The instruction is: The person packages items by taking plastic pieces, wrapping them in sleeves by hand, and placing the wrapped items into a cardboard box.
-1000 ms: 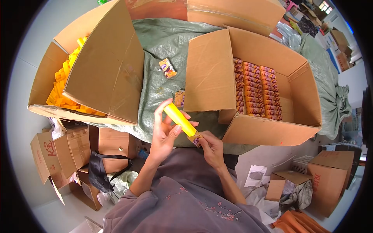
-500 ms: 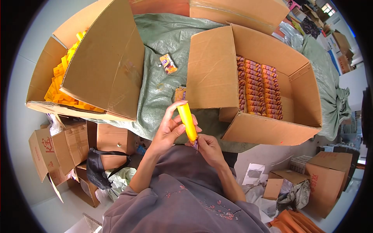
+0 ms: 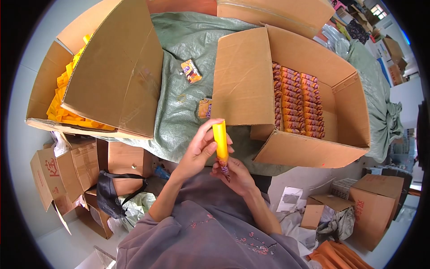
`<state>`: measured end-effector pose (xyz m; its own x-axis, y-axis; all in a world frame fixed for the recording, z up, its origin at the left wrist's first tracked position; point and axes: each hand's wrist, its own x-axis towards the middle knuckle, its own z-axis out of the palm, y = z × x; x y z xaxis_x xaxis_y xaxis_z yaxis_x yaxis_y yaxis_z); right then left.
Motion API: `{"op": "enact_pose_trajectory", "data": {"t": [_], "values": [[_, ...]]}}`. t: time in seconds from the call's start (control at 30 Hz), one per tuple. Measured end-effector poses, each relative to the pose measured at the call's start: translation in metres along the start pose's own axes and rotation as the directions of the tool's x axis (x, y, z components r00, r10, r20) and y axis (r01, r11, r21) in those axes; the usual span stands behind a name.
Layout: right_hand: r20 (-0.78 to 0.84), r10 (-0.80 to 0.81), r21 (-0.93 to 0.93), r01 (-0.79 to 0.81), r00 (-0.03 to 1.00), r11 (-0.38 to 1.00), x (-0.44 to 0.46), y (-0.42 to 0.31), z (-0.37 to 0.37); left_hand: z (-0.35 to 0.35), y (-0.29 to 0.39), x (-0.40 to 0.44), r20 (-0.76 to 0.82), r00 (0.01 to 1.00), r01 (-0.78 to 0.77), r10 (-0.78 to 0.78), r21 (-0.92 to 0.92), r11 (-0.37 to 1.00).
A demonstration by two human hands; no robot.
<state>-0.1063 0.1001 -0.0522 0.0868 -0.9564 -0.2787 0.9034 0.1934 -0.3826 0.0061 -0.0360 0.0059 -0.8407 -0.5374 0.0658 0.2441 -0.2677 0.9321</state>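
Note:
A bright yellow tube [image 3: 220,140] stands nearly upright in front of my chest. My left hand [image 3: 200,150] holds it, fingers curled round its side and top end. From the tube's lower end sticks a patterned orange and purple wrapper [image 3: 223,167], which rests against the fingers of my right hand [image 3: 237,175]. To the left, an open carton [image 3: 117,67] contains many yellow pieces [image 3: 67,96]. On the right, another open carton [image 3: 298,150] contains rows of orange and purple wrapped packs [image 3: 293,101].
Green woven sheeting [image 3: 172,121] lies between the cartons, bearing a small printed packet [image 3: 191,71] and another patterned piece [image 3: 205,108]. Below left are more cardboard boxes [image 3: 125,157] and a black bag [image 3: 109,193]. A box with red print [image 3: 371,210] stands lower right.
The yellow tube has turned from slanted to nearly upright. My right hand's fingers have moved from pinching the wrapper end to lying more loosely beneath and beside it.

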Motion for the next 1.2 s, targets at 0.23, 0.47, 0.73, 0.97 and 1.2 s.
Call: {"op": "enact_pose_trajectory", "data": {"t": [0.23,0.47,0.73,0.97,1.2], "values": [[-0.149,-0.046,0.012,0.048,0.988,0.999,-0.016,-0.006,-0.016,0.017,-0.010,0.000,0.026,0.997,0.070,-0.071,0.049,0.996],[-0.204,-0.142,-0.116,0.120,0.969,0.986,-0.024,-0.004,-0.018,0.023,-0.017,-0.001,0.066,0.986,0.147,-0.150,0.057,0.988],[-0.299,-0.148,-0.240,0.076,0.943,0.968,-0.020,-0.004,-0.026,0.019,-0.017,0.000,-0.006,0.997,0.081,-0.082,0.251,0.965],[-0.166,-0.772,-0.884,0.255,0.613,0.392,-0.013,0.005,0.009,0.022,-0.024,-0.004,-0.208,0.960,-0.081,0.190,0.441,0.894],[-0.156,-0.835,-0.905,0.263,0.527,0.335,-0.006,0.013,0.010,0.029,-0.037,-0.011,-0.316,0.921,-0.094,0.228,0.389,0.917]]}}
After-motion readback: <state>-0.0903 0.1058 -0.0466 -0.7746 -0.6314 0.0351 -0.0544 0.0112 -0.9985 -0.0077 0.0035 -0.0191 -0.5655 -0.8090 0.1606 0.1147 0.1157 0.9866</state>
